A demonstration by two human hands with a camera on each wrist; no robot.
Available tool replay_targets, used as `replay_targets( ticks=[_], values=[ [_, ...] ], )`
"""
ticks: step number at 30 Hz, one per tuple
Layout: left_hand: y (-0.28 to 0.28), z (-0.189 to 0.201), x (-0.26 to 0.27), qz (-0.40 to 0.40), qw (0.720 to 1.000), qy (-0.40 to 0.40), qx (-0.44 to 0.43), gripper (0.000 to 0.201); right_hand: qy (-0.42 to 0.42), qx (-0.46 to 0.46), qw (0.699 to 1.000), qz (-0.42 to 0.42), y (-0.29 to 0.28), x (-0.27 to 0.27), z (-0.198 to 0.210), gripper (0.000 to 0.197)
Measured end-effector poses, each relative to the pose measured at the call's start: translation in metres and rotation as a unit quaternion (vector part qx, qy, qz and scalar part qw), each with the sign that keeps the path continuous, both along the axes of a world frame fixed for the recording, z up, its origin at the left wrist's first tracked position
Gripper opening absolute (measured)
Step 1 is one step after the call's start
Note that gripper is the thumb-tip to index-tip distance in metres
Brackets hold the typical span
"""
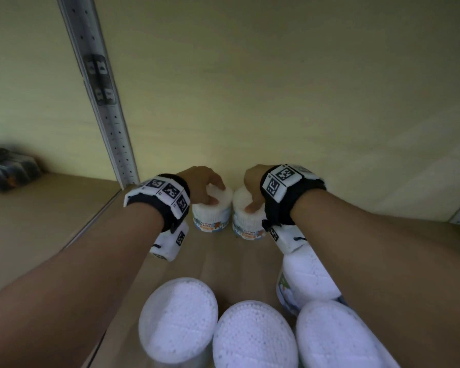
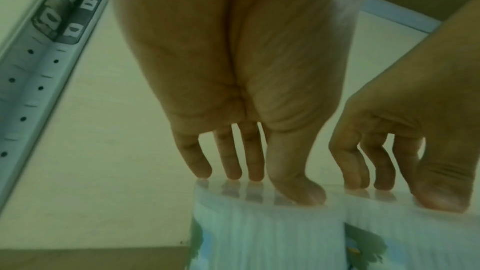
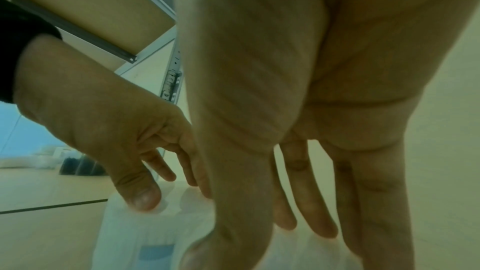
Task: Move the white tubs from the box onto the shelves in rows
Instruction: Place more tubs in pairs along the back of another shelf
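Observation:
Two white cotton-bud tubs stand side by side at the back of the wooden shelf (image 1: 218, 261), close to the back panel. My left hand (image 1: 207, 185) is over the left tub (image 1: 210, 216). Its straight fingertips (image 2: 231, 171) and thumb touch the clear lid of that tub (image 2: 267, 233). My right hand (image 1: 252, 181) lies the same way on the right tub (image 1: 247, 224), fingers (image 3: 311, 202) stretched down over its lid. In the left wrist view the right hand (image 2: 405, 171) touches the right tub (image 2: 415, 233). The box is not in view.
Several more white tubs (image 1: 252, 338) stand at the shelf's front edge below my arms, one (image 1: 303, 277) under my right wrist. A perforated metal upright (image 1: 104, 102) bounds the bay on the left. Dark packages (image 1: 8, 168) lie in the neighbouring bay.

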State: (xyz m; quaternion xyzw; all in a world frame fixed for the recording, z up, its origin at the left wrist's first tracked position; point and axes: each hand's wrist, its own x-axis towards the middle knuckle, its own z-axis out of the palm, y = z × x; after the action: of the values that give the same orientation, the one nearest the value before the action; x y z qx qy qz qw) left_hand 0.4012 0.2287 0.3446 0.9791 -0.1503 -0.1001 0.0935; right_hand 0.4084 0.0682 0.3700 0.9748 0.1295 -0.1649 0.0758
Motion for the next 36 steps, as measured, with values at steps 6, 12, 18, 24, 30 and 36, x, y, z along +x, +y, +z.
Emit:
replay_targets(
  ticks=[6,12,18,24,30,36],
  values=[
    [-0.001,0.014,-0.043,-0.045,0.999,0.022,0.013,0.047,0.006,-0.078,0.997,-0.011,0.003,-0.003,-0.034,0.053],
    [-0.003,0.021,-0.084,-0.069,0.997,0.022,0.038,0.049,0.025,-0.078,0.997,-0.008,0.008,-0.029,-0.04,0.076],
    [0.0,0.019,-0.114,-0.076,0.996,0.03,0.021,0.047,0.015,-0.079,0.997,0.003,-0.008,0.0,-0.099,0.106],
    [0.001,0.021,-0.137,-0.066,0.997,0.031,0.039,0.047,0.011,-0.032,0.999,-0.001,-0.015,-0.024,-0.088,0.091],
    [0.001,0.021,-0.15,-0.024,0.999,0.035,0.022,0.046,0.032,0.022,0.999,0.027,-0.005,-0.13,-0.004,0.063],
    [0.01,0.021,-0.163,-0.015,0.994,0.105,0.02,0.072,0.115,0.028,0.993,0.018,-0.014,-0.17,0.025,0.088]
  ],
)
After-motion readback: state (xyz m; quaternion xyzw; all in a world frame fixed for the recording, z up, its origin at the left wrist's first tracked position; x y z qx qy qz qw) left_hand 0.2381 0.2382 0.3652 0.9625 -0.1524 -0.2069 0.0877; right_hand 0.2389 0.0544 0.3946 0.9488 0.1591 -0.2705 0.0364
